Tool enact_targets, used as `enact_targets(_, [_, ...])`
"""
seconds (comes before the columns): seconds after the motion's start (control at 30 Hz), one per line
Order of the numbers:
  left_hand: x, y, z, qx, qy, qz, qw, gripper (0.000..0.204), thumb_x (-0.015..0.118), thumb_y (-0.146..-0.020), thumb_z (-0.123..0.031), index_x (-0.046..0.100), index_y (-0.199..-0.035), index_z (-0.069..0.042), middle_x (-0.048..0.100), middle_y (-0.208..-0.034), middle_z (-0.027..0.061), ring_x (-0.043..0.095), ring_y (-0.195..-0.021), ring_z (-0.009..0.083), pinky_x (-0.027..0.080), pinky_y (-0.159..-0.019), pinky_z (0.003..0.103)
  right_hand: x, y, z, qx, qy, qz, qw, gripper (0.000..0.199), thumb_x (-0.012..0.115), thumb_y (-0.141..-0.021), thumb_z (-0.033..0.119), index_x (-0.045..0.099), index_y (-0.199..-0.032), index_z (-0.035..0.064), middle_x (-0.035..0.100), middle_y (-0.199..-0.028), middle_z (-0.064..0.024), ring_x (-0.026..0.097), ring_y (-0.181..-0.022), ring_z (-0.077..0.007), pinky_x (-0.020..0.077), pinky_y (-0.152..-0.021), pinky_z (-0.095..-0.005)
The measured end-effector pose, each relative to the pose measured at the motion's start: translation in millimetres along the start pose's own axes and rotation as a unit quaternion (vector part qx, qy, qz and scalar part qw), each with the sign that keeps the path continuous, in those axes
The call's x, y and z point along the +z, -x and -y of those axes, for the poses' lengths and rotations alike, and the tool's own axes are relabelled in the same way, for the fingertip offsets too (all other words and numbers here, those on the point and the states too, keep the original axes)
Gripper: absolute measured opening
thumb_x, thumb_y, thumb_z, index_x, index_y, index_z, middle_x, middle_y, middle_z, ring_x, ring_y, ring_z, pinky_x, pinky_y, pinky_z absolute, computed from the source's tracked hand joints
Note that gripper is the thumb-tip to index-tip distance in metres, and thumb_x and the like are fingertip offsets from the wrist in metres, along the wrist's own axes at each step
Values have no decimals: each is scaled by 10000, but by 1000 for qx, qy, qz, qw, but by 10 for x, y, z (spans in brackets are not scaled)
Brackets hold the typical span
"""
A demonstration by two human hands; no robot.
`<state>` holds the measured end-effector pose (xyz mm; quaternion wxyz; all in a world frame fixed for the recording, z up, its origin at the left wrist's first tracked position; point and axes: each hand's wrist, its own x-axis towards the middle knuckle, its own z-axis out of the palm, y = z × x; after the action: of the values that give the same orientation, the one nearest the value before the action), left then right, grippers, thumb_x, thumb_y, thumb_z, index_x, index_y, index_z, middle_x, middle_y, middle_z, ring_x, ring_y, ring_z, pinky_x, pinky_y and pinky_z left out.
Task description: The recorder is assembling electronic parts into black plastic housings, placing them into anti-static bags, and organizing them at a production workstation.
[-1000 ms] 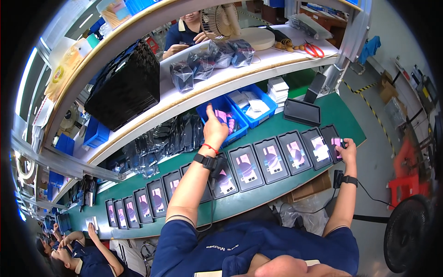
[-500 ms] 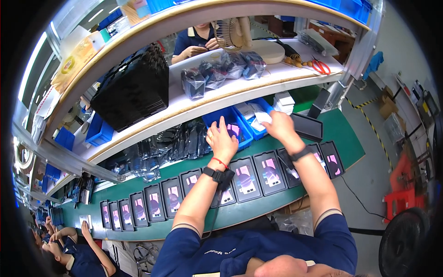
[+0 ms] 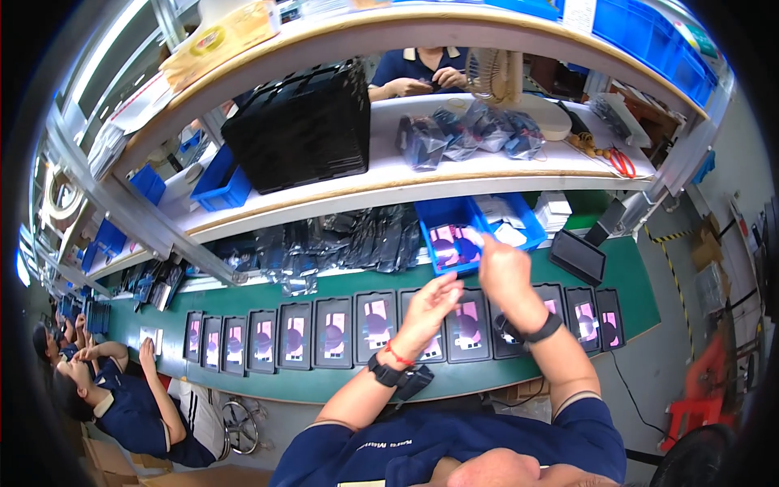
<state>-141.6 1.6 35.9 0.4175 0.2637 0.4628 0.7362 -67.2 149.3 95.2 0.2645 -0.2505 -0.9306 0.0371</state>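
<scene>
Pale and thin, a small sheet [image 3: 473, 239] sits pinched between the fingers [image 3: 487, 243] of the right hand [image 3: 505, 272], held just above the near edge of a blue bin [image 3: 451, 231] that holds more purple-and-white printed pieces. The left hand [image 3: 434, 302] hovers just below and to the left of the right one, its fingers [image 3: 448, 286] straight and lying close together, holding nothing; whether their tips touch the right hand cannot be told. Both wrists carry dark bands, and the left also wears a thin red cord.

Under the hands runs a row of black trays [image 3: 376, 325], each with a purple-and-white panel facing up, lined side by side along the green surface [image 3: 641, 284]. A second blue bin [image 3: 519, 223] stands just right of the first, with white packets in it. Behind the bins, dark plastic bags [image 3: 341, 239] lie in overlapping rows beneath a pale shelf [image 3: 389, 174] that bears a large black stack of trays [image 3: 304, 126]. At far left, another person in a dark blue shirt [image 3: 130, 406] works at the same surface.
</scene>
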Motion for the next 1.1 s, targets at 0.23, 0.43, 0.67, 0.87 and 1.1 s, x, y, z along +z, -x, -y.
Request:
enact_targets(0.23, [-450, 368, -95, 24, 301, 12, 953, 409, 400, -961, -248, 378, -1284, 2, 467, -1262, 126, 452, -1182, 244, 361, -1009, 385, 164, 452, 986, -207, -160, -57, 964, 330, 638, -674, 93, 602, -982, -20, 630, -920, -159, 587, -848, -308, 480, -727, -376])
enact_targets(0.43, [-1222, 990, -416, 77, 249, -26, 965, 411, 455, -926, -125, 340, -1307, -25, 498, -1212, 148, 548, -1067, 301, 533, -796, 473, 328, 50, 1650, -81, -405, 227, 882, 310, 786, -635, 156, 616, -826, -18, 631, -719, -96, 581, -620, -163, 469, -574, -301])
enact_targets(0.67, [-2138, 1835, -674, 138, 187, -204, 951, 429, 572, -855, -77, 397, -1243, -28, 547, -1124, 122, 611, -936, 254, 582, -616, 381, 817, -97, 2844, -112, -440, 473, 755, 256, 702, -751, 103, 539, -565, 38, 480, -526, 42, 408, -505, -27, 305, -432, -215])
enact_targets(0.87, [-2701, 2553, -873, 219, 151, -314, 911, 340, 564, -860, -53, 454, -1175, 10, 595, -1029, 126, 635, -848, 233, 564, -573, 313, 1182, 46, 3847, -137, -486, 534, 678, 158, 700, -750, 95, 589, -659, 28, 523, -564, 31, 450, -505, -33, 352, -439, -209])
enact_targets(1.1, [-3032, 2887, -871, 273, 266, -299, 875, 395, 538, -900, -225, 435, -1210, -4, 602, -1051, 123, 637, -869, 234, 570, -592, 317, 1450, 169, 4330, -84, -563, 614, 547, 122, 689, -768, 61, 587, -824, 26, 588, -645, 8, 518, -525, -48, 408, -468, -184])
